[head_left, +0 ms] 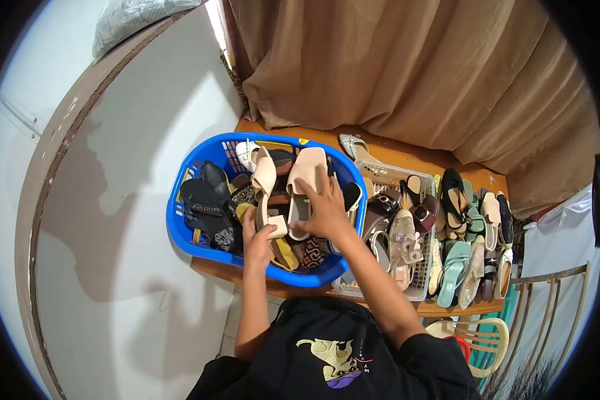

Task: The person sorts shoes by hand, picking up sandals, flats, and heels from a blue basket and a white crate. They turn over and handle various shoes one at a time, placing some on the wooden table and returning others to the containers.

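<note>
My left hand [257, 244] is closed round the heel end of a beige heeled sandal [265, 175], which is turned on its side. Over a second beige sandal [309, 164], my right hand [329, 209] grips with its fingers spread across the strap and side. Both sandals are above the blue laundry basket [174, 223], which is filled with mixed shoes. Black flip-flops [203, 205] lie at the basket's left side. A white shoe [247, 155] rests by the far rim, and a yellow shoe [285, 255] is below my hands.
Right of the basket, a clear plastic crate [417, 291] holds several shoes. Rows of sandals, including a mint green pair [454, 270], stand on the wooden table [407, 155]. Behind hangs a brown curtain [380, 73]. A plastic chair [499, 337] is at the front right.
</note>
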`<state>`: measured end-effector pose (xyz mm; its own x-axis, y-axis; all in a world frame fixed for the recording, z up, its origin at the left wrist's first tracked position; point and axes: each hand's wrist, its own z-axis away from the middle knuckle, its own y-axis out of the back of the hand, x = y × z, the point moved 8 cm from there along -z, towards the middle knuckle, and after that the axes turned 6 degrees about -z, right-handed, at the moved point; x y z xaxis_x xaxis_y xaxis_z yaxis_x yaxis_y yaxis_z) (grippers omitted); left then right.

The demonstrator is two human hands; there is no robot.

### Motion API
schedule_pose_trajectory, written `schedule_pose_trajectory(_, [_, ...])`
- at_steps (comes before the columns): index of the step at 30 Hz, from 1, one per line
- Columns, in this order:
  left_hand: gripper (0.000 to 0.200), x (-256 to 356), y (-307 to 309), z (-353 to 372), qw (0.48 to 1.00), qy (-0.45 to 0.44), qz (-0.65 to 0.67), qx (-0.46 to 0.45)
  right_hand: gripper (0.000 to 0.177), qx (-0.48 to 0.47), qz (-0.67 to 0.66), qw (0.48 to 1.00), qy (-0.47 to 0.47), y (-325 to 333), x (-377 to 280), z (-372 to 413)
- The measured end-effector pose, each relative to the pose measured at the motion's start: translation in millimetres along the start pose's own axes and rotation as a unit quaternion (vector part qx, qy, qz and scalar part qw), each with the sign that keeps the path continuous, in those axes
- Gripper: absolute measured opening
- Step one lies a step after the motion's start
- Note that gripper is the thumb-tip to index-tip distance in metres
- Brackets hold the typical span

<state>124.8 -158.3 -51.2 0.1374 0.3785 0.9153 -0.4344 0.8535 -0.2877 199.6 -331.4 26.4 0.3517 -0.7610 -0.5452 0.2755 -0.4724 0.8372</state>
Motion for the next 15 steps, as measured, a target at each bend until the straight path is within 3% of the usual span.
schedule_pose_trajectory(2, [0.083,-3.3,3.4,-4.8,0.998,0.036,-0.04,-0.026,0.088,0.216,-0.07,0.973,0.041,8.7,0.3,21.1])
schedule_pose_trajectory(3, [0.083,-6.9,8.9,-8.3,0.998,0.035,-0.039,-0.021,0.088,0.213,-0.071,0.973,0.045,2.3,-1.0,27.3])
schedule_pose_trajectory(5, [0.077,-20.4,2.7,-10.6,0.986,0.097,-0.088,-0.1,0.076,0.168,-0.089,0.981,0.043,-11.7,-4.8,33.4])
schedule_pose_trajectory(6, [0.074,-11.7,-7.9,-1.5,0.989,0.083,-0.097,-0.081,0.07,0.123,-0.092,0.988,0.018,-14.6,-10.3,36.5])
schedule_pose_trajectory(10, [0.072,-14.6,-22.2,11.3,0.989,0.115,-0.045,-0.082,0.06,0.136,-0.167,0.976,0.015,-11.1,9.1,34.6])
schedule_pose_trajectory(13, [0.065,-33.0,-28.3,15.7,0.989,0.095,-0.019,-0.107,0.062,0.092,-0.399,0.912,-0.04,5.8,38.5,27.1])
schedule_pose_trajectory(14, [0.06,-49.4,-30.9,23.0,0.985,0.133,0.061,-0.089,0.063,0.157,-0.344,0.926,-0.011,1.8,52.0,28.1])
schedule_pose_trajectory(15, [0.058,-70.2,-36.3,21.1,0.968,0.125,0.178,-0.128,0.061,0.152,-0.366,0.916,-0.053,17.2,47.7,43.6])
